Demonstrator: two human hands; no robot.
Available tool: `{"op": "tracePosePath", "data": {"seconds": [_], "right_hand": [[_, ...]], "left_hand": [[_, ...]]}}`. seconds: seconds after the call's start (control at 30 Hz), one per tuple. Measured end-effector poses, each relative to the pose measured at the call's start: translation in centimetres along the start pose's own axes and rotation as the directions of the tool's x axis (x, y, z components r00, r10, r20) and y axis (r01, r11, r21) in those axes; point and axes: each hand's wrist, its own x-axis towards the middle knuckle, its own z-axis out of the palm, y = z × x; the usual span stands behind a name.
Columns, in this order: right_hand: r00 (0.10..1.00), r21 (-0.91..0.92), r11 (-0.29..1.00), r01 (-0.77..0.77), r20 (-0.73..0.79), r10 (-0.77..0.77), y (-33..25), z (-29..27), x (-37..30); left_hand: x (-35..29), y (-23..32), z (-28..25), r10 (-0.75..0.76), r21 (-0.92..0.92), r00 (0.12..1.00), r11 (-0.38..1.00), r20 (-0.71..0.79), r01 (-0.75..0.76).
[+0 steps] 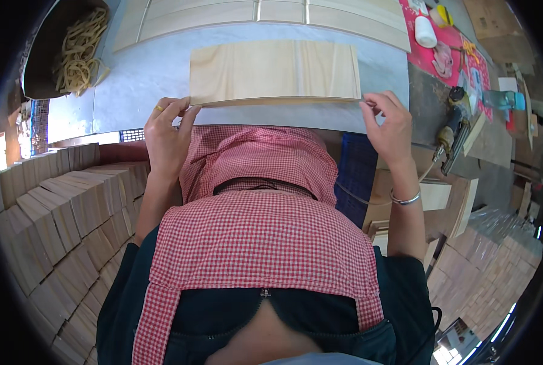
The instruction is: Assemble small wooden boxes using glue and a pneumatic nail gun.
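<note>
A pale wooden board [274, 72] lies across the work table in front of me, its long near edge facing my body. At its near left corner, my left hand [169, 134] pinches the edge between thumb and fingers; a ring is on one finger. My right hand [388, 125] is closed at the near right corner, thumb and forefinger meeting by the board's end. A bangle circles my right wrist. The near edge shows a thin darker side, and I cannot tell whether the board is slightly lifted there.
Larger jointed wooden panels [198, 15] lie beyond the board on the pale tabletop [138, 85]. A dark bin of curled strips [80, 55] stands far left. Wood blocks [58, 213] are stacked at left. To the right are a power tool [448, 131] and a white bottle [425, 31].
</note>
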Motion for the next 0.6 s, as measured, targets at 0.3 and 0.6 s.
{"op": "tracePosePath", "data": {"seconds": [0.3, 0.6], "right_hand": [[0.991, -0.127, 0.983, 0.133, 0.032, -0.13, 0.0, 0.5, 0.5], [0.974, 0.318, 0.926, -0.203, 0.162, 0.158, 2.2, 0.2, 0.9]], "left_hand": [[0.2, 0.5, -0.7, 0.012, 0.049, 0.999, 0.999, 0.043, -0.014], [0.2, 0.1, -0.6, 0.015, 0.111, 0.997, 0.994, 0.076, -0.023]]}}
